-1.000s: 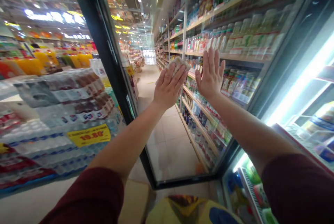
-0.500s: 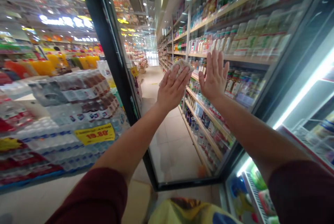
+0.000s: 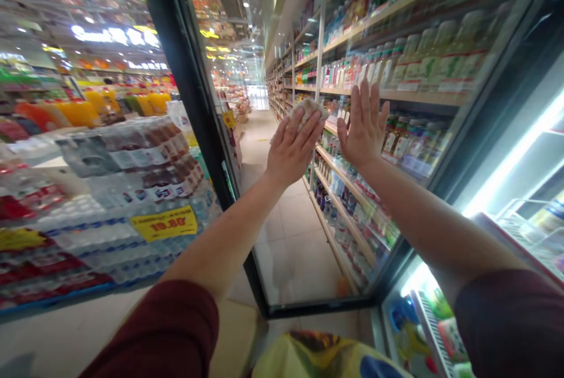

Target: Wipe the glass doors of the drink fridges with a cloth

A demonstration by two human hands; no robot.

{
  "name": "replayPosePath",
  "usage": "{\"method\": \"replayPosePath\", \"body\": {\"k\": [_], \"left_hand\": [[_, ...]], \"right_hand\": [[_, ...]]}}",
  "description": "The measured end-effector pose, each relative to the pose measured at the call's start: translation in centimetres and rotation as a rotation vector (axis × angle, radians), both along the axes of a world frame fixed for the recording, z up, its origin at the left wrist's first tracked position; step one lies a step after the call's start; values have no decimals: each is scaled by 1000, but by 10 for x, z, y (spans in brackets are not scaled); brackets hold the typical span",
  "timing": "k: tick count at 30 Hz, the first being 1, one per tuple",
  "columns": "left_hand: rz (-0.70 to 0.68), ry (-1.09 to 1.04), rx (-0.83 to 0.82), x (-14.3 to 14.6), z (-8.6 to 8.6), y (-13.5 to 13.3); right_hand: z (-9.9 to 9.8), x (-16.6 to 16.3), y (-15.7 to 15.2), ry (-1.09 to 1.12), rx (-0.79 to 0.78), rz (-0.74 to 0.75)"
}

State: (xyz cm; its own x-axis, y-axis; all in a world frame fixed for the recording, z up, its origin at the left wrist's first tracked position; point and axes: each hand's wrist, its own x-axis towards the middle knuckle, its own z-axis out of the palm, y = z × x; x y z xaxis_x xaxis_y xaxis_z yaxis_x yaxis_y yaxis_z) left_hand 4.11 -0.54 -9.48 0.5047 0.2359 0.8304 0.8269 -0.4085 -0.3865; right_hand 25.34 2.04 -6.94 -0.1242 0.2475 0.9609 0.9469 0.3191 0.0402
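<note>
In front of me stands an open glass door point(image 3: 295, 272) with a black frame. My left hand point(image 3: 291, 146) lies over a pale, folded cloth point(image 3: 308, 110) and presses it flat against the pane, the cloth showing past the fingertips. To its right, my right hand point(image 3: 363, 125) rests palm forward at the glass, fingers spread, with nothing in it. Both arms reach forward in dark red sleeves. Shelves of bottles point(image 3: 423, 63) show in the pane, behind or reflected; I cannot tell which.
At the right, the lit fridge point(image 3: 497, 190) stands open with packs on its racks. Left of the door, shrink-wrapped bottle packs point(image 3: 145, 160) are stacked behind a yellow price sign point(image 3: 165, 223). Pale floor point(image 3: 48, 334) runs along the stack's foot.
The surroundings have shifted slightly to the right in view. Both hands keep almost the same place on the glass, the left one still over the cloth.
</note>
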Motion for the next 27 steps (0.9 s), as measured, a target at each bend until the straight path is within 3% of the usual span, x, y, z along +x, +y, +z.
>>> {"method": "replayPosePath", "body": {"k": [11, 24, 27], "left_hand": [[59, 1, 92, 3, -2, 2], [7, -18, 28, 2, -8, 1], [4, -1, 52, -4, 0, 2]], "right_hand": [[0, 2, 2, -3, 2, -1], [3, 1, -1, -1, -72, 8], [2, 2, 2, 2, -40, 12]]}}
